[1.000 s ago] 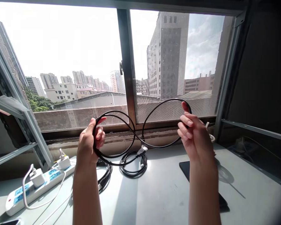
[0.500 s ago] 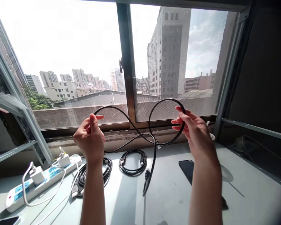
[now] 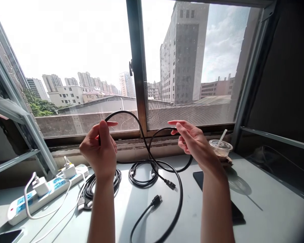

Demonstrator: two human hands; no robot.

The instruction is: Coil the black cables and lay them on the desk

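Note:
A black HDMI cable (image 3: 181,192) hangs in loose loops between my hands above the desk. My left hand (image 3: 101,145) is closed round one part of it, thumb up, and the cable arcs out past the thumb. Thumb and fingers of my right hand (image 3: 192,140) pinch another loop, index finger stretched out to the left. One black connector (image 3: 170,184) hangs near the desk's middle. Another connector (image 3: 156,200), with a metal tip, shows lower down. Beneath lie a small coiled black cable (image 3: 143,185) and, partly behind my left forearm, a bigger black coil (image 3: 118,184).
A white power strip (image 3: 17,216) with plugged-in white chargers lies on the left. On the right stand a lidded cup with a straw (image 3: 221,148) and a dark phone (image 3: 198,177), partly behind my right forearm. The window (image 3: 136,84) is behind the desk (image 3: 190,219).
My right hand has moved left and slightly down, closer to my left hand. The cable's loops have shifted and sunk lower, and its connectors have come into clearer view. The cup is now uncovered.

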